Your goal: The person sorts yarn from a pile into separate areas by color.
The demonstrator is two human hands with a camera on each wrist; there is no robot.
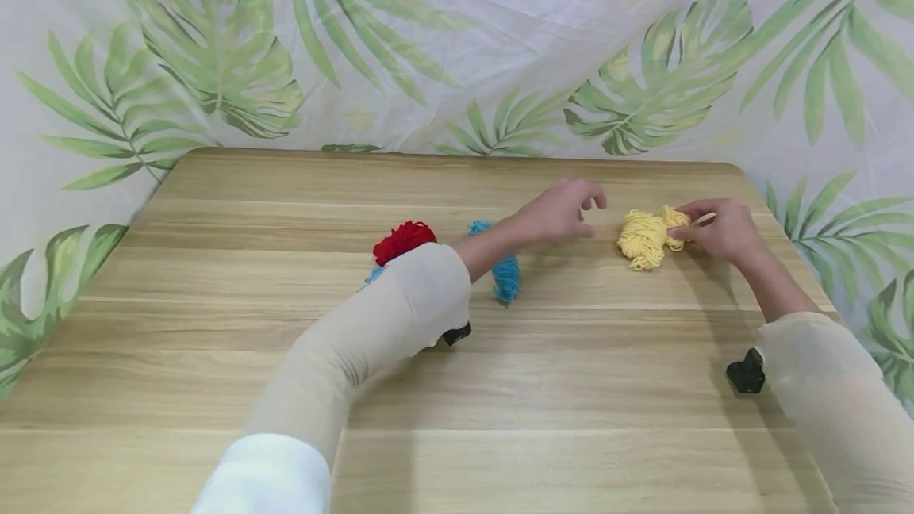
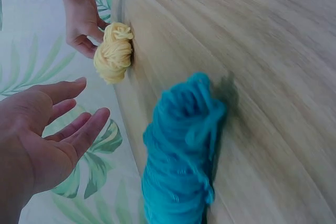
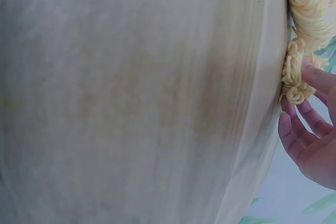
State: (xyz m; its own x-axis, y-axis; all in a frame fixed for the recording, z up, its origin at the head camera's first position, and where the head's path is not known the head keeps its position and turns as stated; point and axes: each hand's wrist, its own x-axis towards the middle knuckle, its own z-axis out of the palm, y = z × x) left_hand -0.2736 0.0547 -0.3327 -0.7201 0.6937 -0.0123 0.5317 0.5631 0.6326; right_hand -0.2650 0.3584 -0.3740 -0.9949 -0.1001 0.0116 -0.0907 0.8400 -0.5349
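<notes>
A bundle of yellow yarn [image 1: 643, 238] lies toward the right of the table, narrowed near one end. My right hand [image 1: 723, 230] pinches its smaller right end between thumb and fingers; in the right wrist view the thumb lies against the yarn loops [image 3: 295, 74]. My left hand [image 1: 560, 211] hovers to the left of the yellow yarn, fingers loosely bent and holding nothing. Beneath the left forearm lies a bundle of blue yarn [image 1: 507, 278], partly hidden by the arm. The left wrist view shows this blue yarn [image 2: 181, 150] close up, beside the left hand [image 2: 52, 129].
Red yarn [image 1: 403, 241] lies left of the left forearm, with a bit of more blue yarn [image 1: 374, 274] showing under the sleeve. The wooden table [image 1: 557, 435] ends at a leaf-patterned cloth [image 1: 514, 46] hanging behind it.
</notes>
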